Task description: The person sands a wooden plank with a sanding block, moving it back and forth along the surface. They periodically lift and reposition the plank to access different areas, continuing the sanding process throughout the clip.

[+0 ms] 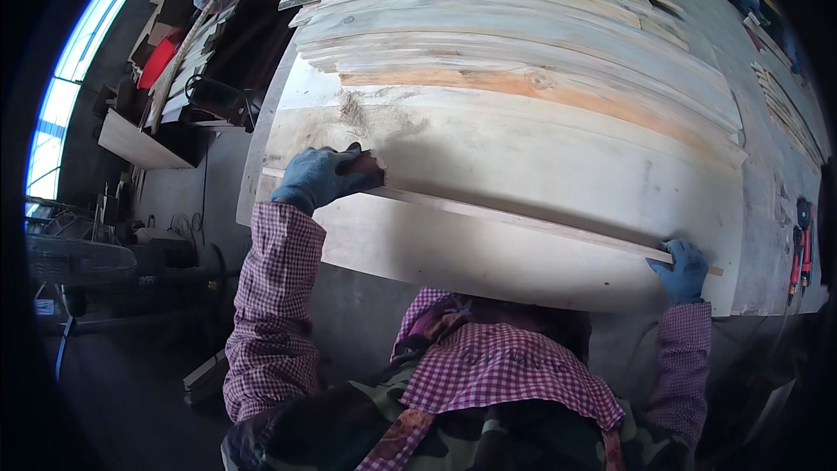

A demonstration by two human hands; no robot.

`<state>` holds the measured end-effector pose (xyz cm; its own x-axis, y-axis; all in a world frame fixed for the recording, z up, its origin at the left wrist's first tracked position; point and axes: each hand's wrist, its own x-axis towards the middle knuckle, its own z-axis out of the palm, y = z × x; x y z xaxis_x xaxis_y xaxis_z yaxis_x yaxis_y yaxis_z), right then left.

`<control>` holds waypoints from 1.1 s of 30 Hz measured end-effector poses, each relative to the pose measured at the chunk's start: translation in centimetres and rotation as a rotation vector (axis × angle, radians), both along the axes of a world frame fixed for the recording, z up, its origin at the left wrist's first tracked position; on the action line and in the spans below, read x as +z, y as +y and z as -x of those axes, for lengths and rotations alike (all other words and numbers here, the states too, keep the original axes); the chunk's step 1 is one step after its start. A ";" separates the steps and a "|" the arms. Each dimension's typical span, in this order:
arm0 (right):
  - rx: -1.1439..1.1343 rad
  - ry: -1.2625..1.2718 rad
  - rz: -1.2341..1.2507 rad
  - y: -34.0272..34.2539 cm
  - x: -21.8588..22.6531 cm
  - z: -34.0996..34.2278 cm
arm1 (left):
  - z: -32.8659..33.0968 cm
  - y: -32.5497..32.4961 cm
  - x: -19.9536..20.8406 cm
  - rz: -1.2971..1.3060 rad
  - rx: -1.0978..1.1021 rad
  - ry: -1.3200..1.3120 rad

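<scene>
A long, narrow wooden strip (514, 218) stands on edge across the pale plywood board (418, 253) in front of me. My left hand (318, 176), in a blue-grey work glove, closes round a dark reddish-brown piece of sandpaper (375, 171) and presses it against the strip near its left end. Most of the sandpaper is hidden under the fingers. At the strip's right end, my gloved right hand (683, 272) grips the wood between thumb and fingers. A small heap of sawdust (353, 113) lies on the board beyond my left hand.
Many long wooden strips (488, 35) lie stacked at the far side of the table. Red-handled pliers (800, 244) and thin slats (785, 109) sit at the right. A grey fan (78, 262) stands at the left, below timber offcuts (144, 139).
</scene>
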<state>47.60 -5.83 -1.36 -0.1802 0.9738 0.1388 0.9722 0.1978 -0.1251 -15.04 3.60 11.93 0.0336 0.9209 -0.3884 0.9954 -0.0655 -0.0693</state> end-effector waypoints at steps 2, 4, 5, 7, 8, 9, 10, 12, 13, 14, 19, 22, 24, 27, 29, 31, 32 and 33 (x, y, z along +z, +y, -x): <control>0.007 -0.006 0.024 0.4 0.3 0.1 | -2.8 1.5 -0.7 0.115 -0.119 -0.124; -0.003 -0.011 0.038 0.5 0.5 0.4 | -7.8 2.1 -1.9 0.208 -0.191 -0.222; -0.013 -0.019 0.039 0.4 0.6 0.4 | -10.6 2.2 -2.6 0.234 -0.223 -0.256; -0.021 -0.016 0.036 0.5 0.6 0.5 | -15.9 1.9 -3.0 0.253 -0.316 -0.310; -0.023 -0.008 0.035 0.4 0.4 0.2 | -17.4 1.6 -2.9 0.248 -0.380 -0.332; -0.028 -0.004 0.037 0.3 0.5 -0.1 | -16.8 1.5 -2.9 0.174 -0.407 -0.392; -0.025 0.005 0.056 0.5 0.8 0.0 | -15.5 1.1 -3.0 0.104 -0.428 -0.448; -0.025 0.027 0.090 0.9 1.4 0.5 | -11.6 0.8 -2.1 0.084 -0.348 -0.361; -0.024 0.024 0.095 0.9 1.3 0.2 | -8.1 1.2 -2.1 0.068 -0.289 -0.304; -0.019 0.028 0.102 0.9 1.0 -0.2 | -5.0 1.4 -1.9 0.056 -0.177 -0.159; -0.018 0.035 0.113 1.1 0.9 0.3 | 3.3 -0.8 -1.1 -0.203 -0.057 -0.086; -0.047 0.009 0.160 1.4 1.4 0.2 | -2.0 -1.5 -4.2 -0.470 -0.335 -0.240; -0.037 -0.009 0.148 1.2 1.0 -0.6 | -4.8 -1.5 -3.9 -0.318 -0.208 -0.078; -0.063 -0.006 0.153 0.8 0.8 -1.0 | -5.2 -1.1 -3.1 -0.260 -0.215 -0.056; -0.056 -0.013 0.148 1.5 0.8 -1.2 | -4.7 -0.8 -3.1 -0.320 -0.234 -0.098; -0.066 -0.008 0.179 1.6 1.0 -1.0 | -4.2 -0.8 -3.6 -0.384 -0.197 -0.176; -0.077 0.006 0.202 1.9 1.1 -0.8 | -3.9 -0.7 -3.9 -0.416 -0.180 -0.215; -0.089 0.020 0.225 2.1 1.3 -0.7 | -3.9 -0.6 -3.6 -0.417 -0.157 -0.249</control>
<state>48.27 -3.69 -0.03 -0.0918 0.9925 -0.0809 0.9815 0.0764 -0.1754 -11.14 3.00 8.29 0.2287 0.9723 0.0487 0.9655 -0.2329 0.1168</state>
